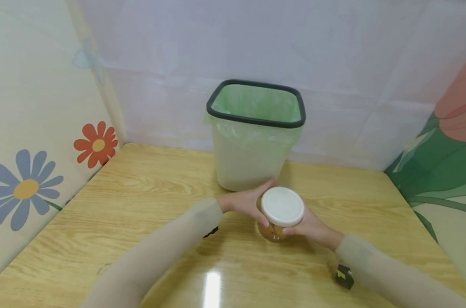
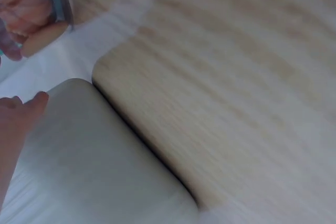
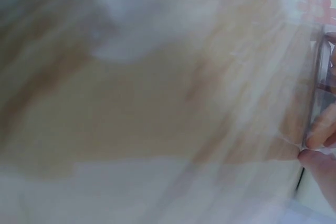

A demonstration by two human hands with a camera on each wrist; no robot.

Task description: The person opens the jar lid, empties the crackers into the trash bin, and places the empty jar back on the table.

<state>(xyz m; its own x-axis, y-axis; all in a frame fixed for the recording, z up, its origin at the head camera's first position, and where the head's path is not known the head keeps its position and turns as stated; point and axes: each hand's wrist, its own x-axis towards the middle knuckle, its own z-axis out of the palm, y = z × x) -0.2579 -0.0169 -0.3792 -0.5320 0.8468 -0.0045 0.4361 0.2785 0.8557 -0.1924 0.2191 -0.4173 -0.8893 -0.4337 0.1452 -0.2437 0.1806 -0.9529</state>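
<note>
A clear jar [image 1: 270, 233] with a white lid [image 1: 283, 205] is held between both hands just in front of the bin. My left hand [image 1: 248, 203] grips its left side, thumb toward me and fingers behind. From the right, my right hand [image 1: 311, 224] grips the other side, its thumb across the front just under the lid. Brown-orange contents show through the jar's wall. In the left wrist view, part of the left hand [image 2: 16, 124] appears at the left edge. The right wrist view catches the jar's side [image 3: 319, 87] and a digit of the right hand [image 3: 317, 169].
A pale bin [image 1: 252, 154] with a black rim [image 1: 256, 121] and a green liner bag [image 1: 258, 102] stands toward the back of the wood-grain table [image 1: 163, 179]. White sheeting [image 1: 160, 51] hangs behind it, and flower-printed panels [image 1: 25, 107] flank the table.
</note>
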